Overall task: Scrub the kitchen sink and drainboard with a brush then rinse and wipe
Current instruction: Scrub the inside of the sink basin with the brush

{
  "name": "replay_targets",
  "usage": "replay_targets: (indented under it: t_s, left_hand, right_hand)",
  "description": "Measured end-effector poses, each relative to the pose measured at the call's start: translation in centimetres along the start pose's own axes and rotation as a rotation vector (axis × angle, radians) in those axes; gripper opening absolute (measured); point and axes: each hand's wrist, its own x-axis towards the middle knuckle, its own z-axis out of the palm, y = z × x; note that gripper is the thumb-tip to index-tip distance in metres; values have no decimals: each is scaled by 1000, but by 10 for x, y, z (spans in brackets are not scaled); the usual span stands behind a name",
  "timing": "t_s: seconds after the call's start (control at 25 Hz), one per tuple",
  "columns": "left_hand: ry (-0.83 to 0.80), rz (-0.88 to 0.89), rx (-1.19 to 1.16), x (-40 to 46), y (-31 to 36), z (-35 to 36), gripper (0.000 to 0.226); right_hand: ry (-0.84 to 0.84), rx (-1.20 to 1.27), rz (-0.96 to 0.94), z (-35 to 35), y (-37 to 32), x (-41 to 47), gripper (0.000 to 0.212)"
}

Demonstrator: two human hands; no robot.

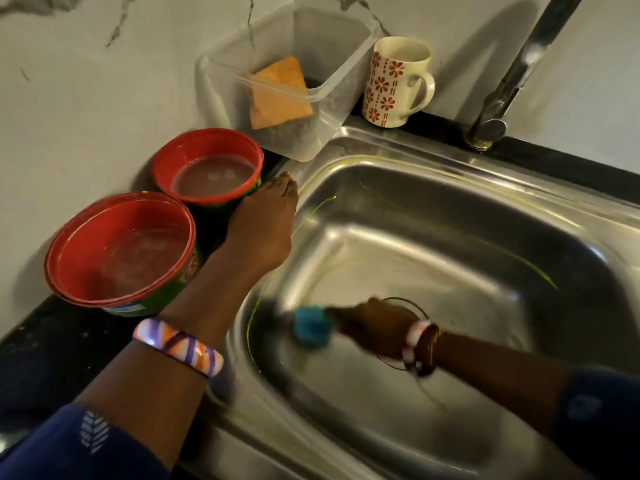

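The steel sink (450, 216) fills the right of the view, with thin yellow-green streaks on its walls. My right hand (377, 327) is down in the basin, closed on the handle of a brush (311, 325) with a blue head, blurred by motion, pressed against the sink's left wall. My left hand (263, 226) rests flat on the sink's left rim, fingers together and pointing away from me, holding nothing. Part of the drain ring shows behind my right wrist.
Two red tubs (121, 247) (207, 168) holding murky water stand on the black counter left of the sink. A clear plastic box (332, 109) with an orange sponge (280, 91) and a flowered mug (394, 81) stand at the back. The tap (512, 77) rises at back right.
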Motion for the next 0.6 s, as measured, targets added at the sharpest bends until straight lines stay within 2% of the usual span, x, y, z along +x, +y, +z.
replay_targets:
  t_s: [0.12,0.2,0.32,0.44,0.48,0.6]
  left_hand:
    - [-18,5,4,0,0,-2,67]
    - [-19,5,-3,-1,1,-3,69]
    - [-5,8,-14,0,-1,-2,67]
    - [1,6,-20,0,-1,1,67]
    - [3,9,-20,-1,-1,1,67]
    - [-6,16,-16,-1,0,-1,67]
  right_hand:
    - [191,-73,322,-39,51,55,40]
    - [225,-74,444,-47,56,76,36]
    - [128,50,260,-13,12,59,36]
    - [-105,176,-12,18,-36,-6,40]
    - [-140,148,-14,18,-38,-18,42]
    - [19,-84,53,-4,5,0,43]
